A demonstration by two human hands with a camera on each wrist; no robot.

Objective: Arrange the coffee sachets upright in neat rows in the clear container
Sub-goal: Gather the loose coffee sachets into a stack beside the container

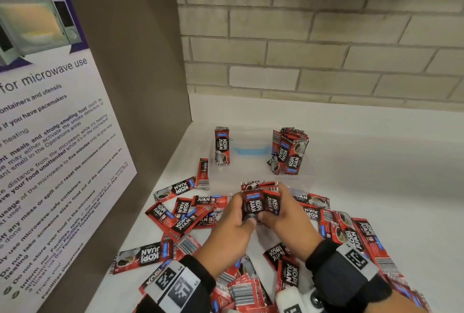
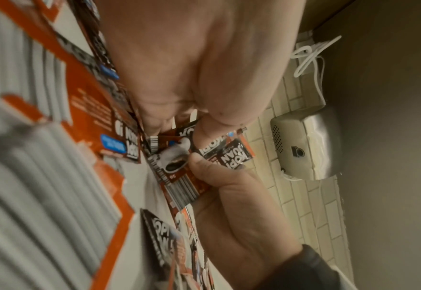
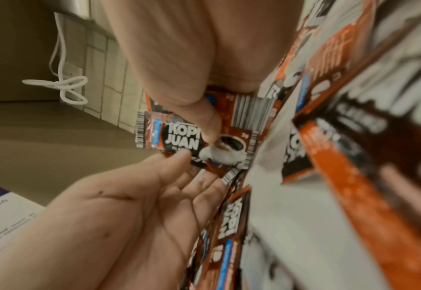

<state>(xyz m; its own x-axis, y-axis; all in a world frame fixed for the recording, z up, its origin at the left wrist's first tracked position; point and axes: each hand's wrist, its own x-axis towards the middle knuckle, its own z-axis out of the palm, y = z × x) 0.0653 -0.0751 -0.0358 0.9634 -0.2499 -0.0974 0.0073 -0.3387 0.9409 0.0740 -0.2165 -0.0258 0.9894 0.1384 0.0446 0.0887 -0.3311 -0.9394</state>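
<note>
"KOPI JUAN" printed on the red-and-black coffee sachets (image 1: 260, 206); barcodes on their ends. "for microwave use" and "Thank you!" on the wall poster (image 1: 50, 111).

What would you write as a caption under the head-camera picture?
Both hands, left hand and right hand, grip a small bundle of sachets before the clear container.

Glossy red-and-black foil-like coffee sachets (image 1: 261, 203) lie on a smooth white matt desk (image 1: 376, 174) beside a clear plastic container (image 1: 251, 162), backed by rough pale brick wall (image 1: 301, 48) and brushed-metal dispenser (image 2: 311, 149).
</note>
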